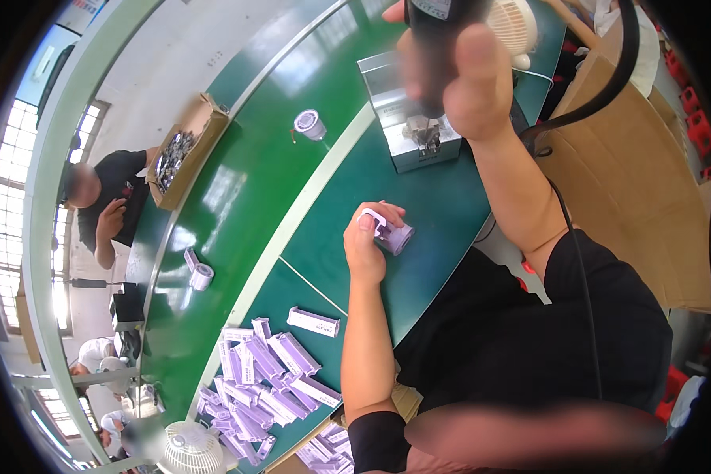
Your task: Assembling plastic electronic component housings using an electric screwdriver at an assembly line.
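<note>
My left hand (366, 251) is closed around a lilac plastic housing (399, 239) with a round, cup-like end, held just above the green table. A white loop-shaped edge of it shows by my thumb. My right hand (478, 91), partly blurred, grips a black electric screwdriver (433, 59) with its nose pointing down. Directly under the screwdriver stands a silver metal box, which looks like a screw feeder (430, 162); whether the bit touches it I cannot tell. A thick black cable arcs from the right side near my right forearm.
Lilac plastic parts (261, 371) lie heaped at the left of the table. On the green conveyor belt (253, 182) are a white-lilac round part (310, 125) and another assembly (201, 272). Across it, a person sits near a cardboard box (186, 154) of small metal parts. Fan (513, 30) stands beyond my right hand.
</note>
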Action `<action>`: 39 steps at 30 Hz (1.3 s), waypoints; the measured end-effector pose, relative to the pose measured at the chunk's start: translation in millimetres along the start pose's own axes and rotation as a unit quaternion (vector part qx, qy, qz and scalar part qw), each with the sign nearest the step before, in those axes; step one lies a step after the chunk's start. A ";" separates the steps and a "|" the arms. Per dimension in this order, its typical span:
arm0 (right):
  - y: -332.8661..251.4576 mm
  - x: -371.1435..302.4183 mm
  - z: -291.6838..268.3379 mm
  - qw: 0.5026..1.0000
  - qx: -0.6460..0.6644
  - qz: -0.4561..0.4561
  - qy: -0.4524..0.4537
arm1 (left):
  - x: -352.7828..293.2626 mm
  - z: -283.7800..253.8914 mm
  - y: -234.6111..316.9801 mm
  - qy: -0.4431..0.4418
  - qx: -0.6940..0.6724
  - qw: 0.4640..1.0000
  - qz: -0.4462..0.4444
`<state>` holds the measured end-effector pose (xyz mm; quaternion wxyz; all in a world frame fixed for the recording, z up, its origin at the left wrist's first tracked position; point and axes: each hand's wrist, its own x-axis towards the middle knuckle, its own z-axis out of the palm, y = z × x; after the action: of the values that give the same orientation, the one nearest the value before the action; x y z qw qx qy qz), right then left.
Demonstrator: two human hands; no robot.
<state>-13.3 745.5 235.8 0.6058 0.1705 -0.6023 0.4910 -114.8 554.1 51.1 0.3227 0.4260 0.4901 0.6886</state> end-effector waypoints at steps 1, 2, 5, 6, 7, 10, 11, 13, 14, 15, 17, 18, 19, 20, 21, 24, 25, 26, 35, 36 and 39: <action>6.3 7.7 4.2 0.979 0.088 -0.156 -0.095 | -1.1 -1.0 0.1 0.002 0.000 1.000 -0.002; -25.4 -27.9 3.8 0.981 -0.070 0.164 0.077 | -1.7 -2.3 -0.1 0.005 -0.001 1.000 -0.004; 37.4 -20.4 -31.1 0.981 0.052 -0.145 -0.120 | 0.2 1.9 1.1 0.003 0.003 1.000 -0.007; 35.4 -20.8 -26.2 0.981 0.056 -0.142 -0.117 | -0.8 1.0 2.6 0.004 0.008 1.000 -0.007; 32.2 -20.4 -23.3 0.985 0.039 -0.128 -0.113 | -0.2 -1.0 1.3 -0.006 0.000 1.000 -0.007; -26.3 -25.2 8.8 0.981 -0.064 0.182 0.035 | 1.0 -2.9 0.6 -0.016 -0.005 1.000 -0.006; -26.1 -25.6 10.5 0.979 -0.060 0.194 0.036 | 0.6 -3.0 0.7 -0.016 -0.012 1.000 -0.012; -28.9 -22.9 14.6 0.975 -0.067 0.205 0.055 | 3.7 -0.4 -0.1 -0.023 -0.019 0.999 -0.012; -31.8 -19.0 16.2 0.973 -0.062 0.210 0.066 | 5.6 0.5 -0.1 -0.024 -0.018 0.999 -0.014; -35.8 -13.7 18.0 0.971 -0.055 0.217 0.078 | 6.9 2.1 1.2 -0.023 -0.013 0.999 -0.020; -61.1 6.6 34.8 0.973 -0.057 0.209 0.083 | 7.4 3.4 1.2 -0.020 -0.008 0.999 -0.024; -66.1 12.0 40.2 0.975 -0.038 0.202 0.078 | 5.2 0.8 1.7 -0.015 -0.003 1.000 -0.024; -75.0 18.3 43.1 0.981 -0.039 0.179 0.060 | 6.0 1.7 1.8 -0.018 -0.003 1.000 -0.023; -76.2 20.0 43.9 0.982 -0.038 0.177 0.060 | 6.9 2.5 2.0 -0.021 -0.004 1.000 -0.022; -76.2 21.9 45.7 0.982 -0.030 0.179 0.056 | 7.2 2.3 1.7 -0.021 -0.001 1.000 -0.019; -74.8 27.0 53.0 0.982 -0.005 0.183 0.041 | 7.0 2.5 -0.6 -0.024 -0.002 1.000 -0.018; -73.8 28.0 56.0 0.982 0.004 0.185 0.035 | 6.6 2.1 -1.3 -0.022 0.001 1.000 -0.016; -72.5 28.8 59.3 0.982 0.013 0.188 0.030 | 5.7 1.6 -2.0 -0.019 -0.002 1.000 -0.019; -56.6 24.5 80.8 0.972 0.065 0.226 -0.014 | 6.4 -0.1 -2.9 -0.018 -0.017 0.999 -0.025; -52.1 19.8 79.8 0.962 0.083 0.259 -0.016 | 8.0 1.5 0.2 -0.014 -0.019 0.999 -0.031; -41.6 -2.1 78.7 0.948 0.072 0.308 -0.033 | 4.9 7.3 -1.2 0.013 -0.045 0.998 -0.047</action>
<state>-23.8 662.8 266.9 0.3909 0.0367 -0.6083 0.6898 -110.2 561.6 52.5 0.3674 0.3788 0.4822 0.6993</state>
